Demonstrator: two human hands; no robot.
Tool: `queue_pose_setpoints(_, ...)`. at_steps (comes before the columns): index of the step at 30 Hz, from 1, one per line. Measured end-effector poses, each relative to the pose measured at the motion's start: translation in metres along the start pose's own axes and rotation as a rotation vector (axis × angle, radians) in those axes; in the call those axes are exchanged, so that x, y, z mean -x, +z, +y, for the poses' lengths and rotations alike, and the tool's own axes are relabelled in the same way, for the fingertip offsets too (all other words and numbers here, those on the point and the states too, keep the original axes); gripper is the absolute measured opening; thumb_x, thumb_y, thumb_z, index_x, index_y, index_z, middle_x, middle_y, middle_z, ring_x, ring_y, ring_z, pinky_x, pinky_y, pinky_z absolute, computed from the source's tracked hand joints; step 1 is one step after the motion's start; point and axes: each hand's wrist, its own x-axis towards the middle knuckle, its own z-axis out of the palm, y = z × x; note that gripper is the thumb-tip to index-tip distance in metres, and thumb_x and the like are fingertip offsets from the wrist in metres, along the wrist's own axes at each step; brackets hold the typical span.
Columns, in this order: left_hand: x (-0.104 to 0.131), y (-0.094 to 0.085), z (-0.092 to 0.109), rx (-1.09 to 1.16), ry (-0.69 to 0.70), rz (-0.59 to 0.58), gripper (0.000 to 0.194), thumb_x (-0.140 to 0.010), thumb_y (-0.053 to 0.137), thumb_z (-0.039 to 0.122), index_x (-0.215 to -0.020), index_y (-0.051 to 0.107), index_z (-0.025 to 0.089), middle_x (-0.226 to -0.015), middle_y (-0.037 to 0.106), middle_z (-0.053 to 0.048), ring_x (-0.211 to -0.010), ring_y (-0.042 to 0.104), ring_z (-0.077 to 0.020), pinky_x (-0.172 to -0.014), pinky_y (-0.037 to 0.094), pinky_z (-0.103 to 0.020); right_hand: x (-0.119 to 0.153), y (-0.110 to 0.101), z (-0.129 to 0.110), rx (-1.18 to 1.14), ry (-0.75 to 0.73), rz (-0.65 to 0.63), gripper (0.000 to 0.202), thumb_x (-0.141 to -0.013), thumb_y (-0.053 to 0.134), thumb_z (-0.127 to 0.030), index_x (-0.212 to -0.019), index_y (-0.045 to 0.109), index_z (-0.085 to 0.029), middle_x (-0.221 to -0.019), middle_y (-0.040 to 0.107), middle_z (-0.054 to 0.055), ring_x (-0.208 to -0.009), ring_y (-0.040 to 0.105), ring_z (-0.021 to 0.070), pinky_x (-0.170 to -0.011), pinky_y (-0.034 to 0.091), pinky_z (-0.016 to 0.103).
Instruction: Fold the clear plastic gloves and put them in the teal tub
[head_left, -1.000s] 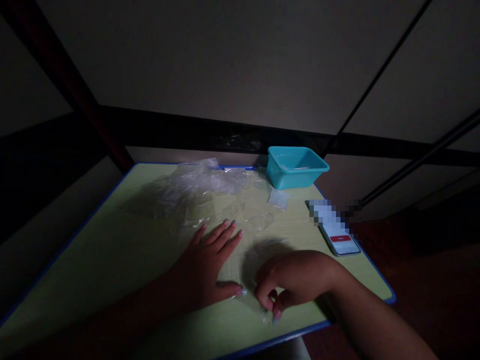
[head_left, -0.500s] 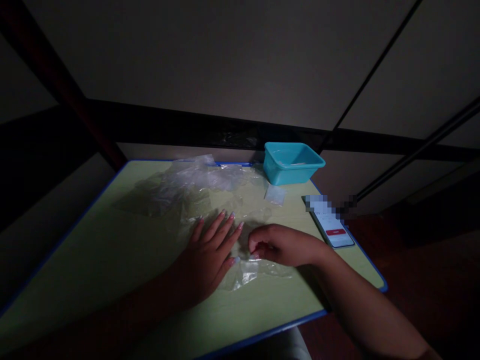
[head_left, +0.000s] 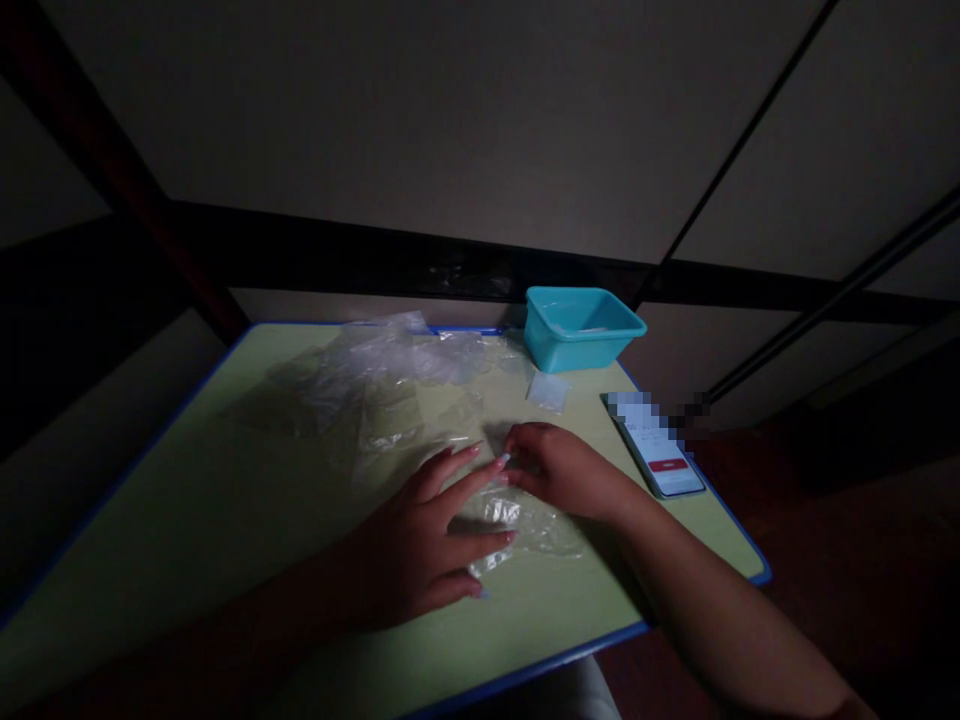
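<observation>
A crumpled clear plastic bag (head_left: 502, 512) lies near the middle of the table, beneath both hands. Over its left part my left hand (head_left: 427, 530) is open, its fingers spread and pointing right. One left fingertip reaches the fingers of my right hand (head_left: 562, 470). My right hand is curled into a pinch at the bag's far edge; the exact grip is partly hidden by its own fingers. Just beyond the hands, a heap of clear plastic bags (head_left: 390, 360) spreads across the back left of the table.
A turquoise plastic basket (head_left: 577, 352) stands at the back right corner. In front of it lies a small whitish packet (head_left: 548, 392). A phone with a lit screen (head_left: 660, 450) rests along the right edge of the blue-rimmed table (head_left: 187, 520). A pale panelled wall (head_left: 420, 120) rises behind.
My left hand has turned, its fingers swinging from pointing away to pointing right, next to my right hand. My right hand has shifted slightly away from me. The near bag has bunched a little.
</observation>
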Motion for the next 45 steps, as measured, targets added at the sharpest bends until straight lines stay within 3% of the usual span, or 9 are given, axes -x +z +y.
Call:
queue_pose_setpoints(6, 0.002, 0.006, -0.009, 0.014, 0.014, -0.038, 0.052, -0.076, 0.075, 0.035, -0.124, 0.059, 0.044, -0.161, 0.004, 0.003, -0.142, 0.014, -0.0415, -0.107, 0.031, -0.060, -0.001, 0.002, 0.003, 0.079, -0.090, -0.052, 0.031, -0.069, 0.082, -0.032, -0.088, 0.063, -0.017, -0.090, 0.061, 0.005, -0.092, 0.054, 0.0205, -0.078, 0.041, 0.030)
queue_pose_setpoints(10, 0.002, 0.007, -0.010, 0.059, 0.005, -0.080, 0.048, -0.079, 0.072, 0.033, -0.123, 0.058, 0.048, -0.160, -0.007, 0.007, -0.143, 0.009, -0.0407, -0.108, 0.030, -0.060, -0.007, 0.007, 0.007, 0.211, 0.025, -0.027, 0.036, -0.067, 0.082, -0.040, -0.085, 0.062, -0.016, -0.087, 0.060, 0.007, -0.089, 0.053, 0.0233, -0.075, 0.040, 0.032)
queue_pose_setpoints(16, 0.000, 0.003, -0.009, 0.083, -0.015, -0.107, 0.048, -0.082, 0.070, 0.029, -0.124, 0.057, 0.049, -0.160, 0.000, 0.007, -0.144, 0.009, -0.0399, -0.106, 0.032, -0.060, -0.011, 0.005, 0.012, 0.310, 0.218, 0.091, 0.038, -0.080, 0.067, -0.051, -0.090, 0.060, -0.016, -0.093, 0.059, 0.011, -0.091, 0.051, 0.0257, -0.075, 0.039, 0.035)
queue_pose_setpoints(21, 0.001, 0.006, -0.006, 0.074, -0.027, -0.084, 0.050, -0.080, 0.071, 0.027, -0.123, 0.057, 0.049, -0.160, -0.002, 0.007, -0.143, 0.013, -0.0410, -0.105, 0.034, -0.060, -0.007, 0.008, 0.012, 0.297, 0.129, 0.053, 0.066, -0.056, 0.081, -0.061, -0.100, 0.058, -0.018, -0.107, 0.054, 0.010, -0.103, 0.046, 0.0298, -0.083, 0.038, 0.040)
queue_pose_setpoints(24, 0.003, 0.010, -0.003, 0.063, -0.045, -0.031, 0.053, -0.077, 0.074, 0.022, -0.121, 0.060, 0.048, -0.160, -0.004, 0.008, -0.143, 0.013, -0.0397, -0.107, 0.030, -0.059, -0.007, 0.011, 0.014, 0.320, 0.165, 0.085, 0.067, -0.054, 0.085, -0.056, -0.103, 0.058, -0.018, -0.111, 0.052, 0.011, -0.105, 0.045, 0.0313, -0.083, 0.039, 0.043)
queue_pose_setpoints(31, 0.001, 0.007, -0.007, 0.019, 0.022, -0.026, 0.056, -0.080, 0.069, 0.029, -0.133, 0.053, 0.034, -0.159, 0.018, -0.006, -0.141, 0.022, -0.0378, -0.110, 0.027, -0.058, -0.011, 0.012, 0.014, 0.232, 0.146, 0.209, 0.049, -0.080, 0.069, -0.045, -0.119, 0.055, -0.018, -0.126, 0.051, 0.014, -0.120, 0.043, 0.0294, -0.096, 0.038, 0.047)
queue_pose_setpoints(38, -0.002, -0.007, 0.002, 0.078, -0.066, -0.198, 0.074, -0.071, 0.076, 0.044, -0.138, 0.049, 0.028, -0.154, 0.029, -0.015, -0.141, 0.017, -0.0429, -0.108, 0.026, -0.064, -0.008, 0.025, 0.016, 0.244, 0.091, 0.022, 0.073, -0.084, 0.060, -0.040, -0.148, 0.028, -0.027, -0.159, 0.009, 0.010, -0.146, 0.004, 0.0303, -0.109, 0.011, 0.064)
queue_pose_setpoints(42, -0.002, -0.007, 0.010, 0.132, -0.032, -0.155, 0.079, -0.070, 0.073, 0.057, -0.138, 0.048, 0.025, -0.154, 0.027, -0.016, -0.141, 0.019, -0.0427, -0.108, 0.026, -0.062, -0.009, 0.026, 0.019, 0.269, 0.111, 0.035, 0.067, -0.086, 0.055, -0.034, -0.147, 0.031, -0.026, -0.159, 0.010, 0.008, -0.146, 0.004, 0.0288, -0.109, 0.010, 0.065)
queue_pose_setpoints(45, -0.003, -0.006, 0.009, 0.135, -0.088, -0.043, 0.061, -0.077, 0.068, 0.051, -0.130, 0.056, 0.021, -0.146, 0.041, -0.015, -0.134, 0.035, -0.0362, -0.107, 0.032, -0.053, -0.012, 0.024, 0.020, 0.268, 0.111, 0.043, 0.061, -0.088, 0.053, -0.033, -0.146, 0.035, -0.024, -0.158, 0.017, 0.009, -0.145, 0.008, 0.0289, -0.108, 0.010, 0.067)
